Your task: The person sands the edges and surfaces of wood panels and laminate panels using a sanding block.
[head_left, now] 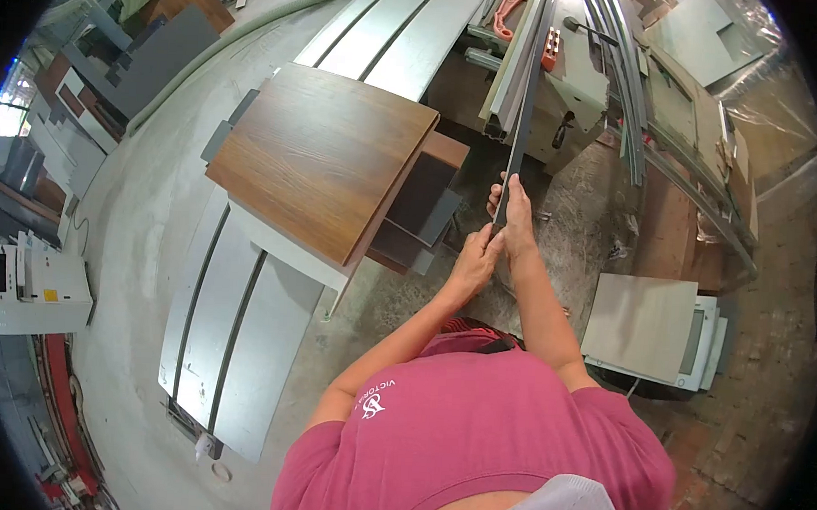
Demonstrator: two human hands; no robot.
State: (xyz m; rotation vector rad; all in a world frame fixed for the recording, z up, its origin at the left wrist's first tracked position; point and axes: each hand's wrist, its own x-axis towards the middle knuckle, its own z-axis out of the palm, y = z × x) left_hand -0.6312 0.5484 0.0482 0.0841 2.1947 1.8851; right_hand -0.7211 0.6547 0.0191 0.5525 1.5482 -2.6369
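Note:
A long, narrow dark profile strip point(523, 122) runs from my hands up and away, beside a bundle of lighter strips. My right hand point(519, 215) is closed around its near end, with the fingers curled over the left side. Just below, my left hand point(475, 261) is closed with its fingertips at the strip's lower end. The fingers of both hands nearly meet there, so the tip of the strip is partly hidden. Left of my hands lies a stack of boards topped by a brown wood-grain panel point(331, 154).
The stack rests on a long metal-topped table point(261, 340). A bench point(574, 88) ahead carries metal profiles point(625, 82), an orange-red handled tool point(508, 13) and a red block with holes point(550, 50). At right sits a pale board point(640, 323) on other panels; a white machine point(42, 287) stands far left.

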